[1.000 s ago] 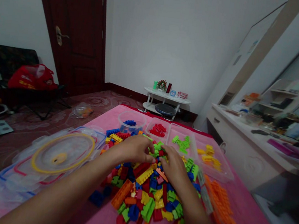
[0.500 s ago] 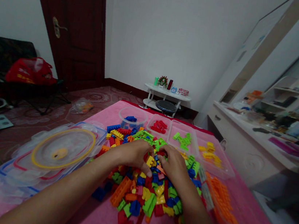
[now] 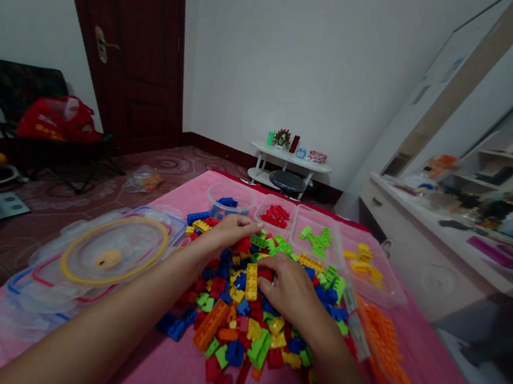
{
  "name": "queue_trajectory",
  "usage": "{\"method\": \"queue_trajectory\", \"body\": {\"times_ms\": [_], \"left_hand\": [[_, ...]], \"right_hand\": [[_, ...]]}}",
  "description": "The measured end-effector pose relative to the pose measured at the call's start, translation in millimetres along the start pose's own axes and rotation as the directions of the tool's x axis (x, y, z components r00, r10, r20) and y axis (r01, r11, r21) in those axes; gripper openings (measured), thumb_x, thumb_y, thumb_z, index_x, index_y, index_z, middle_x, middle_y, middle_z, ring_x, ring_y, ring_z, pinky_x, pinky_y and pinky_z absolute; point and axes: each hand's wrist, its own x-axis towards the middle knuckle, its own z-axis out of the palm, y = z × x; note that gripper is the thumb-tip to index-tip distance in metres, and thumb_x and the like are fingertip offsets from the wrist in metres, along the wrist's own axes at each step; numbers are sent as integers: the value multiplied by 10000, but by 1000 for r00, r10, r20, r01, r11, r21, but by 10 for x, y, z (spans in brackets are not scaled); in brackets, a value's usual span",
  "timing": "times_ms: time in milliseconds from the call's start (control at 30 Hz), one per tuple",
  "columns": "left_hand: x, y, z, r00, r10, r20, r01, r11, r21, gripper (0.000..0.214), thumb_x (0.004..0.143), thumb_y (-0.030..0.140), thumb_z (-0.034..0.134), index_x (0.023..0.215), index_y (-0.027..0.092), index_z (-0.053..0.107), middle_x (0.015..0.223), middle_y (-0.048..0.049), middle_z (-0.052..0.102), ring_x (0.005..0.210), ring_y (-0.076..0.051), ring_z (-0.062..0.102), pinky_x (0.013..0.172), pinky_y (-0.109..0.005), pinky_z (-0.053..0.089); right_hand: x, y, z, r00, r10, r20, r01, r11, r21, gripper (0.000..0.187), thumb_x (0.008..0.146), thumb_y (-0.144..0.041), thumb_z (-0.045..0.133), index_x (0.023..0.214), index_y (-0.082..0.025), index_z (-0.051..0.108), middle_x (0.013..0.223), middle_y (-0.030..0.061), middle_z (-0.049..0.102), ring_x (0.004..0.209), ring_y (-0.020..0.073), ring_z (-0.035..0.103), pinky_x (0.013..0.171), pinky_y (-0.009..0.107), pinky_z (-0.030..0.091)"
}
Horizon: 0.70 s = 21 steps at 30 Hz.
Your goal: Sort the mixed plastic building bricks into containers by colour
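A heap of coloured plastic bricks (image 3: pixel 244 316) lies on the pink cloth (image 3: pixel 166 375). My left hand (image 3: pixel 230 227) reaches over the heap's far side, by the green and red bricks there. Its fingers are pinched together, and what they hold is hidden. Nearer me, my right hand (image 3: pixel 290 291) rests on the middle of the heap. Its fingertips are bent down onto a red brick beside a long yellow brick (image 3: pixel 252 281).
Behind the heap stand a round tub of blue bricks (image 3: pixel 229 200) and clear trays of red bricks (image 3: pixel 277 215), green bricks (image 3: pixel 316 238) and yellow bricks (image 3: pixel 360 262). Orange bricks (image 3: pixel 382 347) lie at the right. Stacked clear lids (image 3: pixel 111 255) sit at the left.
My left hand has moved away from me, from the middle of the heap to its far edge. My right hand has stayed on the heap and shifted slightly toward me.
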Motion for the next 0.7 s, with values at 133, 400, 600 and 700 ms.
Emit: {"method": "queue_trajectory", "body": {"times_ms": [133, 400, 600, 700], "left_hand": [[-3, -31, 10, 995, -88, 52, 94, 985, -142, 488, 640, 613, 659, 782, 150, 600, 555, 57, 434, 437, -58, 363, 406, -180, 291], [-16, -24, 50, 997, -69, 29, 71, 994, -87, 431, 700, 568, 621, 686, 141, 566, 519, 43, 456, 423, -58, 384, 381, -168, 277], [-37, -27, 74, 999, -48, 20, 50, 991, -122, 482, 713, 588, 620, 826, 121, 658, 663, -9, 591, 439, -48, 414, 368, -157, 280], [-75, 25, 142, 989, -91, 120, 122, 951, -284, 543, 713, 626, 609, 932, 133, 666, 720, -19, 615, 437, -37, 437, 357, -140, 283]], "right_hand": [[-31, 18, -21, 998, 14, 61, -10, 998, -63, 313, 763, -235, 540, 1043, -264, 676, 977, 50, 669, 910, 209, 610, 803, 286, 401], [-57, -47, 30, 998, 53, 37, -46, 984, -174, 240, 787, -213, 519, 950, -253, 690, 919, 58, 677, 897, 220, 627, 759, 289, 399], [-26, -11, -198, 986, 102, -131, -111, 992, -62, 197, 792, -277, 579, 943, -241, 700, 914, 51, 682, 854, 218, 628, 756, 306, 421], [-17, -27, -275, 969, 54, -242, -42, 998, 53, 205, 806, -269, 590, 981, -234, 689, 958, 49, 668, 868, 208, 611, 761, 308, 436]]}}
